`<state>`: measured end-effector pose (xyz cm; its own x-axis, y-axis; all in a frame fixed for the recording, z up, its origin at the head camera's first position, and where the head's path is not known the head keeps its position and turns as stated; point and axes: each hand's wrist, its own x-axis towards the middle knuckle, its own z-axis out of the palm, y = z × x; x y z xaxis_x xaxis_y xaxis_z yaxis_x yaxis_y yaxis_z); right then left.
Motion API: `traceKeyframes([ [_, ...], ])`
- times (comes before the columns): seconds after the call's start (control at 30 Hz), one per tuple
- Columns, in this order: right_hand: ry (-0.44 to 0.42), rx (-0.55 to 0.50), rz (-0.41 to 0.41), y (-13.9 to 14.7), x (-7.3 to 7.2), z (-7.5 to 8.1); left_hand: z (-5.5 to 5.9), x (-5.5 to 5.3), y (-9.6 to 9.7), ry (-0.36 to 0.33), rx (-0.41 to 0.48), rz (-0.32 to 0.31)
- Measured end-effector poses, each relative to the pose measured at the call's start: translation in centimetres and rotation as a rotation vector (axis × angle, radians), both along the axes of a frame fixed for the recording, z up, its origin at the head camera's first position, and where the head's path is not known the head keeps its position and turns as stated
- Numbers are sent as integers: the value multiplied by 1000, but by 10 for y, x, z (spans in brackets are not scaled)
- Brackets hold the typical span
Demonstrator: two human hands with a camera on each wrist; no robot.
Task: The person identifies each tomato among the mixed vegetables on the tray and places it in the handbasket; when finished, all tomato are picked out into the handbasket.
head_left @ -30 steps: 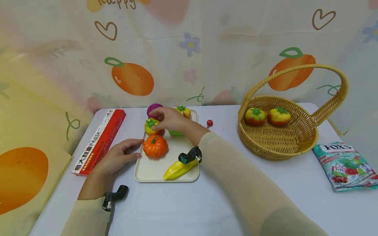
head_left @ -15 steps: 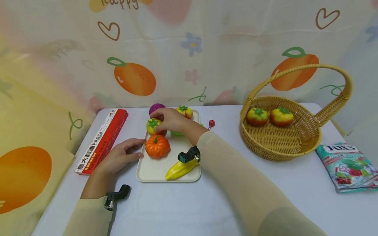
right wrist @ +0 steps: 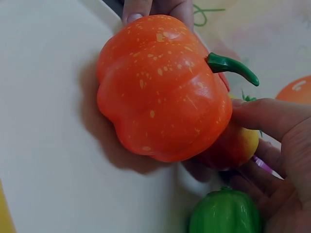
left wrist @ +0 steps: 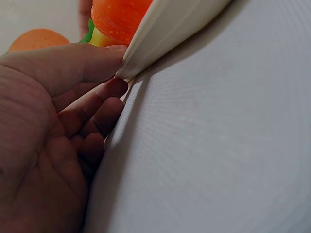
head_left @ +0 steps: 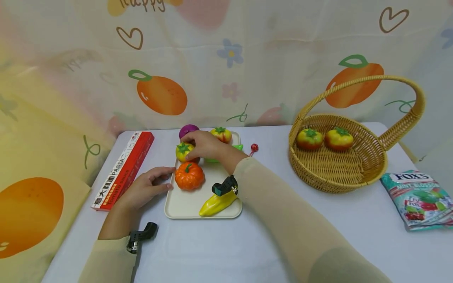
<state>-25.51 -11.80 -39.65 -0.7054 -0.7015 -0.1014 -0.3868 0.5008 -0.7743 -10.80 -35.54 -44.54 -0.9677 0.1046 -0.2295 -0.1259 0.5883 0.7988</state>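
In the head view, my left hand [head_left: 146,186] is at the left edge of a cream tray [head_left: 214,179]. The left wrist view has its thumb over the rim [left wrist: 158,36] and fingers below, pinching it. My right hand [head_left: 204,145] reaches across the tray and grips a yellow-and-red toy persimmon [head_left: 184,151] with a green leafy top. In the right wrist view, thumb and fingers curl round that persimmon [right wrist: 243,141], partly hidden behind an orange toy pumpkin [right wrist: 160,92]. A purple round toy [head_left: 187,129] lies just behind the right fingertips.
Another persimmon [head_left: 222,135], a green toy vegetable [right wrist: 226,213] and a yellow banana-like toy [head_left: 216,205] are on the tray. A wicker basket [head_left: 311,179] with two persimmons stands right, beside a candy bag [head_left: 421,200]. A pasta box [head_left: 125,169] lies left; a red lollipop [head_left: 254,147] lies behind.
The head view has shifted slightly, so things appear a little further right. Both hands keep their places on the tray rim and the persimmon.
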Motion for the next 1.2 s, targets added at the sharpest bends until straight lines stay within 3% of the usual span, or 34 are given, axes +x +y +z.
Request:
traceKeyframes([
  [0.33,6,25,-4,0,2,1,-1,1,1,4,31,1],
  [0.77,-12,-19,-8,-1,2,3,2,1,2,12,22,2],
  [1.0,-8,-9,-23,7,0,12,0,0,2,4,18,0],
  [1.2,-49,-73,-44,18,0,21,1,1,3,1,15,8],
])
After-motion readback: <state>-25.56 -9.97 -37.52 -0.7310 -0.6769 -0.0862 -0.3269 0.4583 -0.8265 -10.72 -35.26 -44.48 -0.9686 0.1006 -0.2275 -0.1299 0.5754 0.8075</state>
